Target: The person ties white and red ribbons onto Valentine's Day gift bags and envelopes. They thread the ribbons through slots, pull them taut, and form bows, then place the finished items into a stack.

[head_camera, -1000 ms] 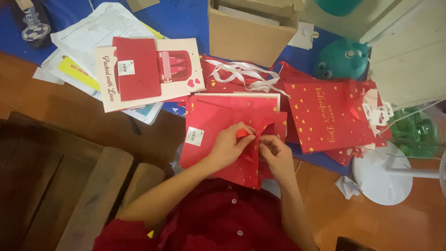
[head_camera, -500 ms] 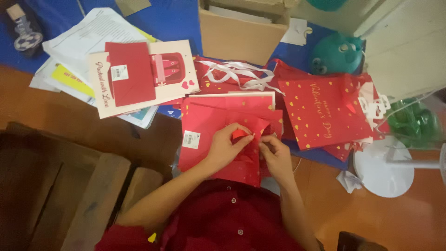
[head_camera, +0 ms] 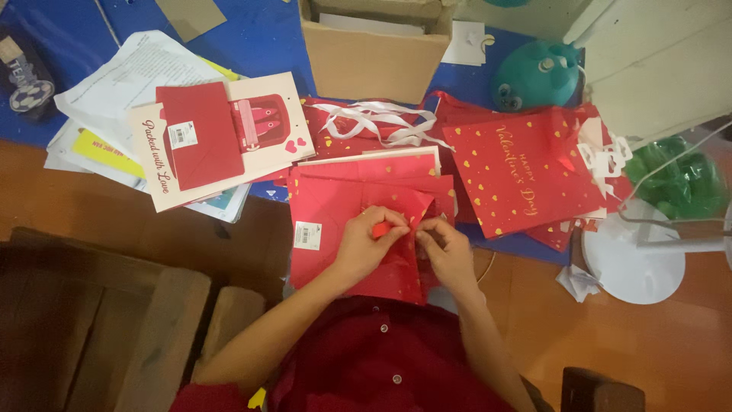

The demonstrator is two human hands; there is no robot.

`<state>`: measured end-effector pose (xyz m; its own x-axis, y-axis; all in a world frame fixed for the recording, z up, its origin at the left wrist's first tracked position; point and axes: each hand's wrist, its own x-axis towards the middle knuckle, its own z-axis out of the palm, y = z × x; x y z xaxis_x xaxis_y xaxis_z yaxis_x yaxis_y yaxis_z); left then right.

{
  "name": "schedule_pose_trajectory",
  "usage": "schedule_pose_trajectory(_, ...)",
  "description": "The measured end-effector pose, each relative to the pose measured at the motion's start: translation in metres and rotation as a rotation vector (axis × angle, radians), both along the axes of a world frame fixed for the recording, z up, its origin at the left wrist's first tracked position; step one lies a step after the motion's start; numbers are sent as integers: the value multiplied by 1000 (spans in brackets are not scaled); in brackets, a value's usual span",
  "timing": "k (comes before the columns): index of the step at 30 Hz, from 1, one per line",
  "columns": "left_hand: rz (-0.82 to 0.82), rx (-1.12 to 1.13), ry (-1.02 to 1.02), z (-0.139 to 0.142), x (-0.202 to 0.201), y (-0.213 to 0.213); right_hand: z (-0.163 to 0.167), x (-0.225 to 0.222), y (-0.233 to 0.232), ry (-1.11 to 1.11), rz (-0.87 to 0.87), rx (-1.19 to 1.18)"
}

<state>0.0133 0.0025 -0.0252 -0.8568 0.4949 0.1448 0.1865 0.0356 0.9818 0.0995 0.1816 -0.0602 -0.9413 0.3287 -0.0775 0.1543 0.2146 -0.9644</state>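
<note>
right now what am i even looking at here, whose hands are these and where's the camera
There is no machine here. The one camera sits on a person's head and looks straight down, so the red sleeves at the bottom are theirs. Their left hand and right hand pinch a fold of a flat red paper bag in front of them. Around it lie another red gift bag with gold hearts, white ribbon, a cardboard box, a cream card with a red envelope, loose papers and a teal toy, on a blue cloth.

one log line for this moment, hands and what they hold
left hand: pinching red paper bag | right hand: pinching same bag's fold | beside: flat red gift bag
</note>
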Motion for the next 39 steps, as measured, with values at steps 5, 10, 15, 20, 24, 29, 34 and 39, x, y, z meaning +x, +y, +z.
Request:
schedule_pose_trajectory(5,-18,31,-19,-7,2,0,-5,-1,-3,67,-87,-205)
schedule_pose_trajectory(10,50,88,-252,-6,-14,-1,5,-1,0,76,-81,-177)
schedule_pose_trajectory(15,344,-7,371,32,-32,-22,22,1,-11,107,-16,-133)
schedule_pose_trajectory(20,271,-180,955,70,-22,-29,32,-3,-15,90,-104,-195)
schedule_pose_trajectory(24,-156,-209,897,62,0,-13,35,-6,-10,242,-85,-261)
schedule_pose_trajectory(29,-201,-232,637,31,3,-3,33,-9,-6,188,-218,-200)
schedule_pose_trajectory(34,-164,-158,347,13,-2,-10,38,6,-4,70,-25,-67)
schedule_pose_trajectory(39,-199,-160,369,8,-3,-11,51,27,-9,-62,122,124)
